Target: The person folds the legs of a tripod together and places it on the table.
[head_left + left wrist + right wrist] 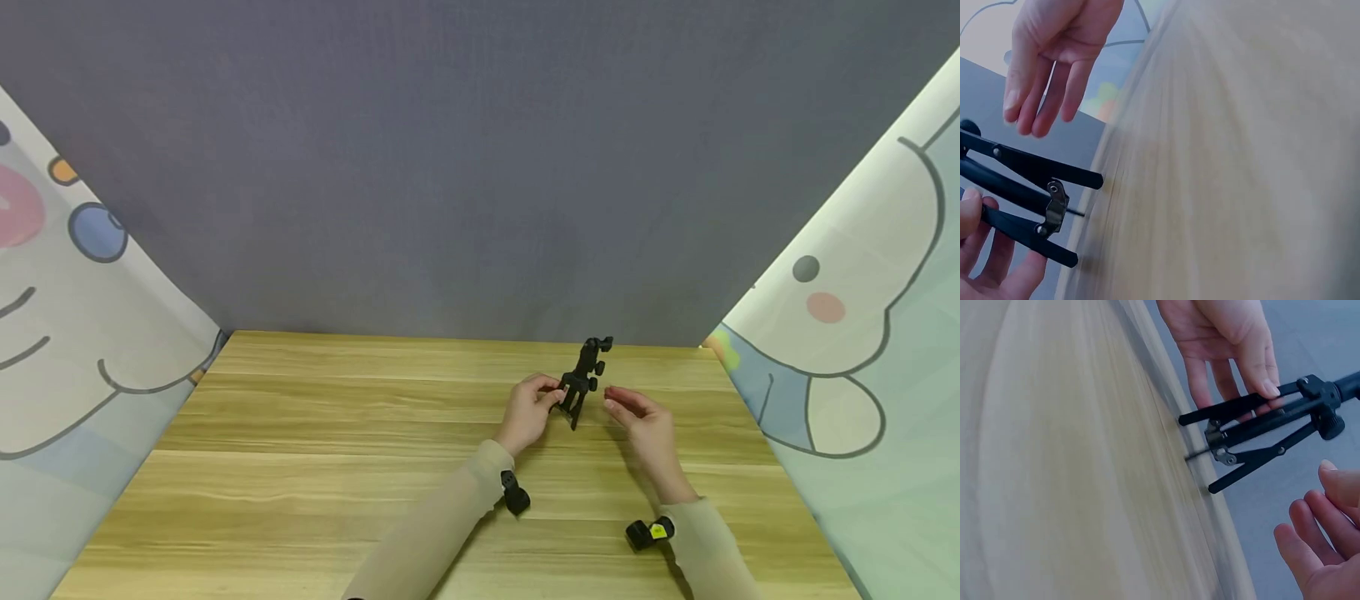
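Observation:
A small black tripod (583, 371) stands toward the back right of the table, its legs spread, with knobs along its column and a bracket at the top. My left hand (528, 410) pinches one leg between thumb and fingers. In the right wrist view, the thumb of the left hand (1232, 344) presses on that leg, and the metal brace (1215, 439) shows between the legs. My right hand (643, 425) is held just right of the tripod, apart from it, its fingers loosely bent with nothing in them. The left wrist view shows the right hand (1063, 62) beside the legs.
The wood-grain table (315, 492) ends at a grey wall panel (465, 167) at the back. Panels with cartoon prints flank it, one on the left (97, 333) and one on the right (847, 350). A black camera (516, 493) sits on the left wrist and another (643, 533) on the right.

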Motion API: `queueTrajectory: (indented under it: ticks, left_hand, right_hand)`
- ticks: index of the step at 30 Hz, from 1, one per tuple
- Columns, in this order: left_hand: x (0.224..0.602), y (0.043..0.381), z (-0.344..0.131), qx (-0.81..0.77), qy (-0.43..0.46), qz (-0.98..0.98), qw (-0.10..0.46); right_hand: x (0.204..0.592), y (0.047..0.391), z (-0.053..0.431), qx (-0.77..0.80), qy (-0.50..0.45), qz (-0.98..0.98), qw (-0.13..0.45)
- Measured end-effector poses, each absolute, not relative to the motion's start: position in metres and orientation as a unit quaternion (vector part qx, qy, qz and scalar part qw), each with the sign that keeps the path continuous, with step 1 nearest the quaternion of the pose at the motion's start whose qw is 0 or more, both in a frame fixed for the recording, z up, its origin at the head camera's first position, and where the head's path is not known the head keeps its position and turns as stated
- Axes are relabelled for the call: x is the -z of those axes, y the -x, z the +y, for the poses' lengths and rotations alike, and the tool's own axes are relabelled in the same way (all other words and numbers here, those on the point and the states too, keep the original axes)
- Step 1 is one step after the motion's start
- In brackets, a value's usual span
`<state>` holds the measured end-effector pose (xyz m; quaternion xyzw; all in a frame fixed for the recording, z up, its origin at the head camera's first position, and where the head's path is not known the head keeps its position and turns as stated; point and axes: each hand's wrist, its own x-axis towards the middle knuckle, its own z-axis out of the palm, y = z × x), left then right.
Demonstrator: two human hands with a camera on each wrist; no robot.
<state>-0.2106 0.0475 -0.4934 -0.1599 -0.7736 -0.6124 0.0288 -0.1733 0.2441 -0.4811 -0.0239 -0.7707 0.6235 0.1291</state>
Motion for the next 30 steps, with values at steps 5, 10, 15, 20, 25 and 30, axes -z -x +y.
queueTrajectory:
  ticks: [5,10,15,20,25,30]
  left_hand:
    - [0.493,0.215,0.043,0.607,0.162,-0.778,-0.013]
    - [0.491,0.219,0.039,0.602,0.164,-0.78,-0.053]
    - [0.489,0.217,0.037,0.606,0.163,-0.777,-0.052]
    - [0.485,0.212,0.037,0.596,0.175,-0.783,-0.039]
    - [0.479,0.207,0.04,0.535,0.183,-0.825,0.0]
    - [0.476,0.205,0.045,0.483,0.17,-0.858,0.04]
  right_hand:
    - [0.478,0.173,0.249,-0.623,0.012,-0.771,0.136]
    - [0.476,0.172,0.25,-0.626,0.008,-0.769,0.13]
    - [0.476,0.173,0.251,-0.632,0.006,-0.764,0.127]
    - [0.476,0.174,0.252,-0.635,0.006,-0.763,0.125]
    - [0.477,0.174,0.252,-0.633,0.002,-0.763,0.13]
    - [0.478,0.174,0.251,-0.63,-0.002,-0.766,0.128]
